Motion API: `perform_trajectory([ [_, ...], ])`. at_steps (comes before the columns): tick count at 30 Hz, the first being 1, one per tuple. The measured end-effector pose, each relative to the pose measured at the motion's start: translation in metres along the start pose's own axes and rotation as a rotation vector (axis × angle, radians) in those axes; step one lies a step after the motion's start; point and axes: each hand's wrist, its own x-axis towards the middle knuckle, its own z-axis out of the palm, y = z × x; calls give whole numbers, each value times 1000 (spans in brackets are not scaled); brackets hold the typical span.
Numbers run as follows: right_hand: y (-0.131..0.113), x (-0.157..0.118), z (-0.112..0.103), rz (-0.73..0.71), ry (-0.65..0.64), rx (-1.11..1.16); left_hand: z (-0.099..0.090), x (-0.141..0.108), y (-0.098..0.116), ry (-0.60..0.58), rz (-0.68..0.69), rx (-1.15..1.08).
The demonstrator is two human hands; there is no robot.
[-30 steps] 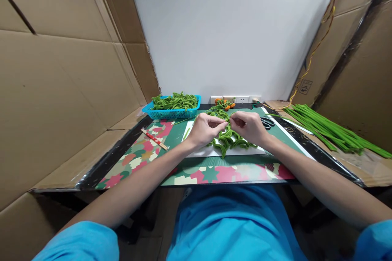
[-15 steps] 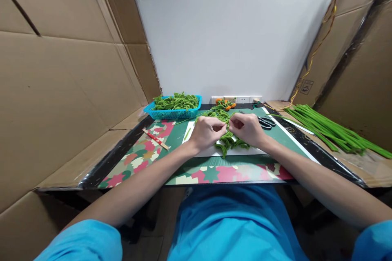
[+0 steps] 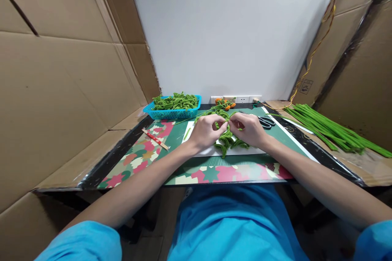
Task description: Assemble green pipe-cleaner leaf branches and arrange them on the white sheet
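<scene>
My left hand and my right hand meet over the middle of the mat, fingertips almost touching. Both are closed in a pinch on a small green pipe cleaner piece, mostly covered by the fingers. Beneath them, bent green pipe cleaners lie in a loose pile on a white sheet. One short, straight green piece lies on the sheet left of my left hand. Black-handled scissors rest just beyond my right hand, their blades partly hidden.
A blue basket heaped with bent green pipe cleaners stands back left. Chopsticks in a red wrapper lie left. Orange pompom-like flowers sit at the back by a socket strip. Long green stems lie right. Cardboard walls flank the table.
My fingers have shifted slightly at the pinch, and the left thumb and forefinger show a wider gap behind the tips. Everything else stays in place.
</scene>
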Motion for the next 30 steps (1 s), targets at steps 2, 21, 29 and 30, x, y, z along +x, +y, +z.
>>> perform_trajectory([
  [2, 0, 0, 1, -15, 1, -9, 0, -1, 1, -10, 2, 12],
  [21, 2, 0, 10, -34, 14, -27, 0, -1, 3, -37, 82, 26],
  [29, 6, 3, -5, -16, -24, -25, 0, 1, -3, -33, 26, 37],
  [30, 6, 3, -5, -13, -26, -20, -2, 1, -4, -33, 26, 45],
])
